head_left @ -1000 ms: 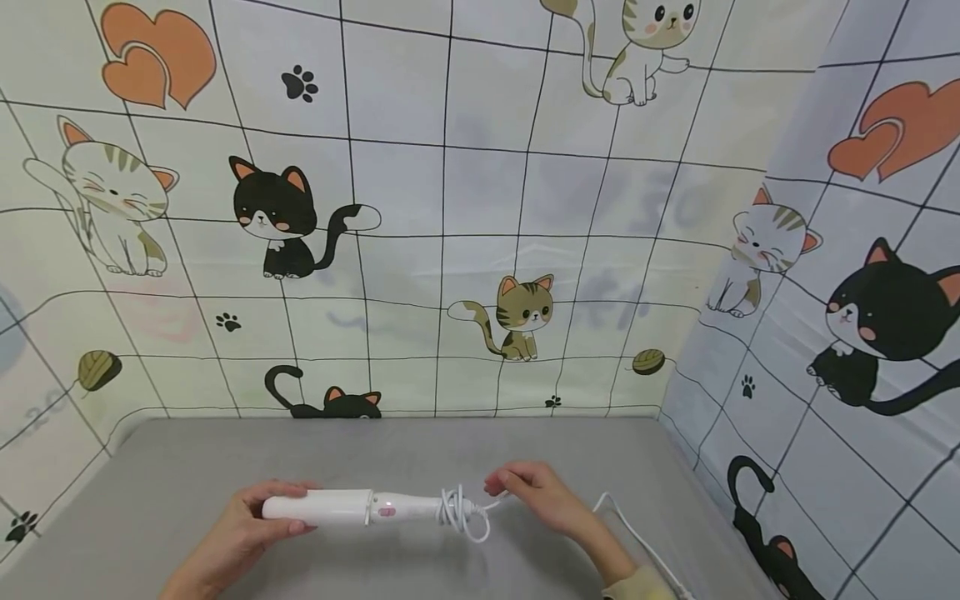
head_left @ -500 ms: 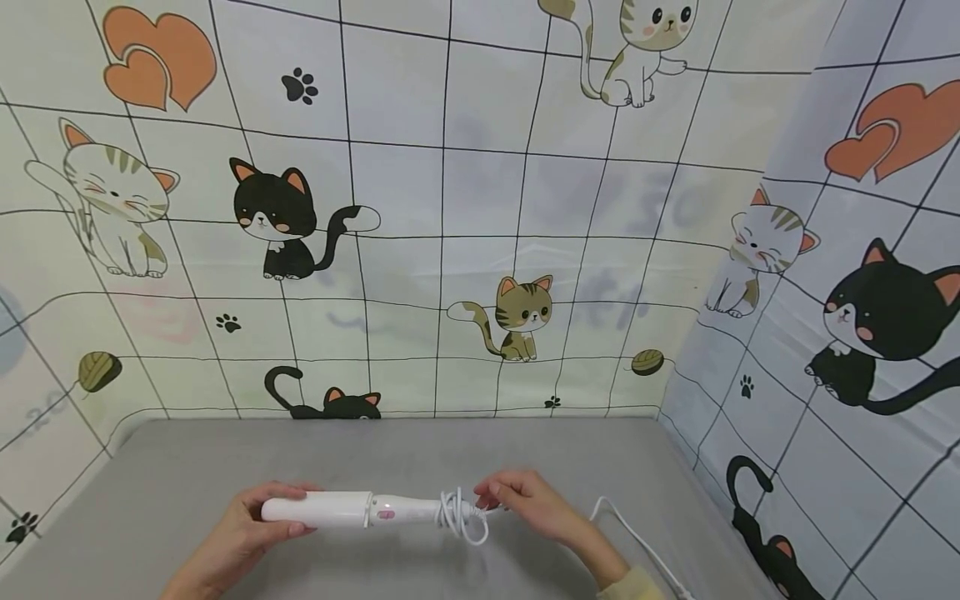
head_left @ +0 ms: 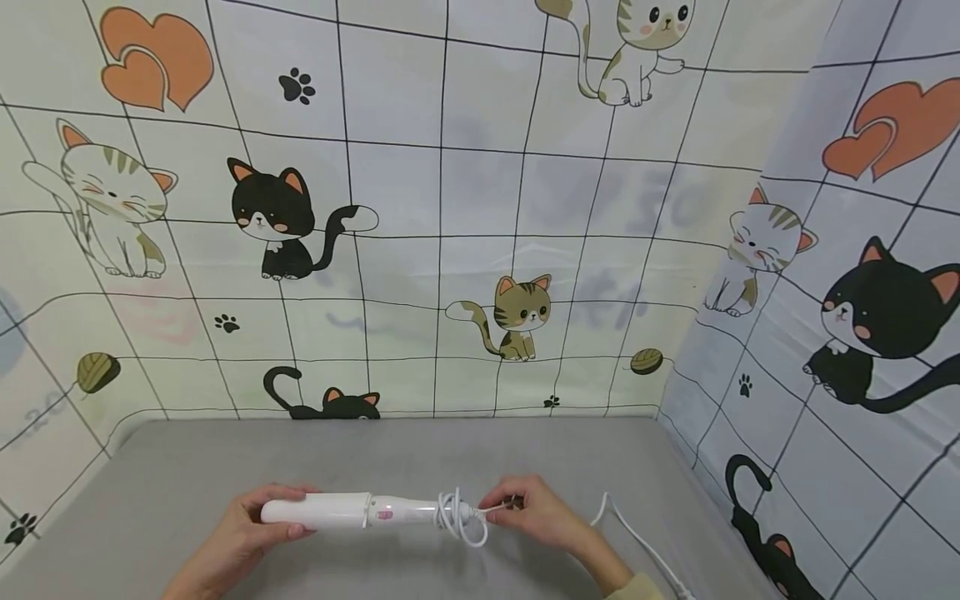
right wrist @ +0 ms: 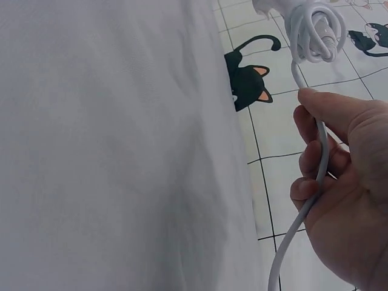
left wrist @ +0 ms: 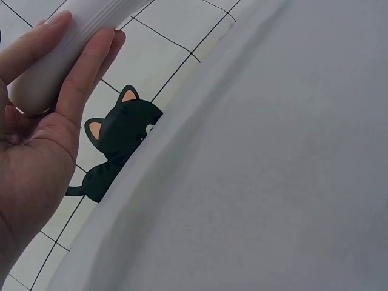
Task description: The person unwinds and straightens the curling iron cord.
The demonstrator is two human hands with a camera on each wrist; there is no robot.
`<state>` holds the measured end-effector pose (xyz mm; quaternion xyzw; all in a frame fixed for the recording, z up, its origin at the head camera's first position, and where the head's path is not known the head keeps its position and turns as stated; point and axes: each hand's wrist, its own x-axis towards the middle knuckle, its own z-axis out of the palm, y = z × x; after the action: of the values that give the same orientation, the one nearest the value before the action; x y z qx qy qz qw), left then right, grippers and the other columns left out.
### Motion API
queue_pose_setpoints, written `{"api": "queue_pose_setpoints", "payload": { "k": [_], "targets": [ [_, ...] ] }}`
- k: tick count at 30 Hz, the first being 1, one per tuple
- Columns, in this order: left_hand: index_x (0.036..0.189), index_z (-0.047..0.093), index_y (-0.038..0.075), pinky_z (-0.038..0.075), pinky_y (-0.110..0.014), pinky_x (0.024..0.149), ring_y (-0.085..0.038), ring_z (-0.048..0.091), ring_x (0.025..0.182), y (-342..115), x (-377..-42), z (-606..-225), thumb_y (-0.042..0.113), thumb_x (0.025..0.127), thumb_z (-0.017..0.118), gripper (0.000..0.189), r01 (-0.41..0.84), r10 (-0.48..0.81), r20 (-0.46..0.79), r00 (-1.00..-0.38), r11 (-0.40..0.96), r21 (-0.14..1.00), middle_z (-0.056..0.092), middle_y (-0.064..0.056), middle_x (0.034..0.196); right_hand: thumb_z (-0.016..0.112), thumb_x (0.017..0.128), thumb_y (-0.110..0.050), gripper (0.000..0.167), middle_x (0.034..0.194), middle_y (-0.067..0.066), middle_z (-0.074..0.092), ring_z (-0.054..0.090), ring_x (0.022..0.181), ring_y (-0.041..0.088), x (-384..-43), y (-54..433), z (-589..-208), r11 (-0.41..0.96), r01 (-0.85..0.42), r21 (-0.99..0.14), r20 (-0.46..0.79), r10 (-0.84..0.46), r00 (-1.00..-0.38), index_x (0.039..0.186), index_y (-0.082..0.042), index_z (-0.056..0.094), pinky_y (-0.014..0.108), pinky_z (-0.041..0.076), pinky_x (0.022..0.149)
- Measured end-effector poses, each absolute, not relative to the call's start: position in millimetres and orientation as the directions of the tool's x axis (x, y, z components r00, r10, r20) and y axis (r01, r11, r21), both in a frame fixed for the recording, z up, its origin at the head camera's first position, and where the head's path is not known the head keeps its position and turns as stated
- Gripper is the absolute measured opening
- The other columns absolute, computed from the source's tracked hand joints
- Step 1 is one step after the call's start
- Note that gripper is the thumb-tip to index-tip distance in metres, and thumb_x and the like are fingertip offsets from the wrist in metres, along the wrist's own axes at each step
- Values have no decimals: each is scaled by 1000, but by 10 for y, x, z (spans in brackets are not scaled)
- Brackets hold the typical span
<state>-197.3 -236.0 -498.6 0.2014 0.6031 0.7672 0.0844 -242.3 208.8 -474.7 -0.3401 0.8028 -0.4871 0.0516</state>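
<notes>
A white corded wand (head_left: 341, 510), shaped like a curling iron, lies level over the grey tabletop, with a thick smooth end and a slimmer handle bearing a small pink button. My left hand (head_left: 247, 521) grips the thick end, thumb on the near side and fingers on the far side. White power cord (head_left: 453, 517) is looped several times around the handle's right end. My right hand (head_left: 536, 512) pinches the cord just past the loops. In the right wrist view, the cord (right wrist: 321, 151) passes between thumb and fingers and runs down across the curled fingers.
The grey tabletop (head_left: 405, 454) stretches beneath both hands. Behind it and at the right hangs a cat-print cloth (head_left: 405, 183) with a grid pattern. More of the cord (head_left: 637, 537) trails behind the right forearm toward the near edge.
My right hand has moved from loosely beside the cord to pinching it close to the loops. The left hand and the wand have stayed nearly still.
</notes>
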Motion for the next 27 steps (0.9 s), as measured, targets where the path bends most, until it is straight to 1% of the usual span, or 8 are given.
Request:
{"api": "queue_pose_setpoints", "payload": {
  "k": [3,9,13,16,18,20,24,27],
  "targets": [
    [121,75,12,59,-41,94,-17,63,114,-2356,-1971,-5001,-18,91,62,44,114,375,207,-904,-256,960,69,1,128,76,91,-9,12,86,-1,70,52,73,2,-2418,2104,-4743,303,-492,-816,256,-574,-778,101,-5,80,17,47,63],
    [121,75,10,57,-48,95,-19,64,114,-2348,-1973,-5041,-22,89,60,48,121,398,244,-884,-310,943,69,-1,127,76,91,-9,11,87,-2,69,56,77,4,-2419,2150,-4712,325,-462,-825,249,-525,-814,101,-4,79,18,49,66],
    [121,75,11,59,-46,93,-16,63,114,-2379,-1960,-5057,-21,90,59,48,126,395,252,-883,-317,940,69,-1,128,75,92,-7,10,90,2,71,59,79,6,-2438,2241,-4705,343,-434,-833,251,-464,-849,101,-2,78,19,52,67],
    [121,75,11,60,-41,92,-14,63,112,-2460,-1931,-5092,-21,90,59,48,131,372,245,-895,-307,943,70,1,127,74,93,-5,10,92,7,73,61,78,5,-2456,2409,-4692,341,-413,-844,275,-385,-881,101,0,77,19,53,65],
    [123,74,10,60,-41,92,-14,63,111,-2523,-1914,-5124,-22,91,57,49,144,362,261,-895,-319,937,70,0,128,74,92,-4,10,92,10,74,60,76,4,-2470,2534,-4684,323,-419,-849,299,-360,-884,101,3,76,19,52,63],
    [124,74,9,60,-39,92,-14,63,111,-2562,-1899,-5131,-22,91,56,48,142,345,253,-904,-316,938,70,1,128,75,92,-4,11,93,8,74,60,76,4,-2466,2612,-4676,322,-413,-852,293,-359,-886,101,2,76,18,52,63],
    [125,72,5,60,-40,92,-14,63,111,-2585,-1893,-5124,-23,90,56,47,158,334,265,-905,-315,936,70,1,127,75,93,-7,13,95,3,74,61,77,5,-2466,2643,-4683,331,-398,-855,253,-404,-879,103,0,77,19,53,65],
    [125,71,4,60,-40,92,-15,63,111,-2577,-1898,-5117,-23,90,55,47,174,342,283,-896,-316,933,70,1,127,74,93,-7,13,95,2,73,60,78,6,-2463,2624,-4688,336,-405,-851,249,-421,-872,104,0,76,20,53,65]
  ]
}}
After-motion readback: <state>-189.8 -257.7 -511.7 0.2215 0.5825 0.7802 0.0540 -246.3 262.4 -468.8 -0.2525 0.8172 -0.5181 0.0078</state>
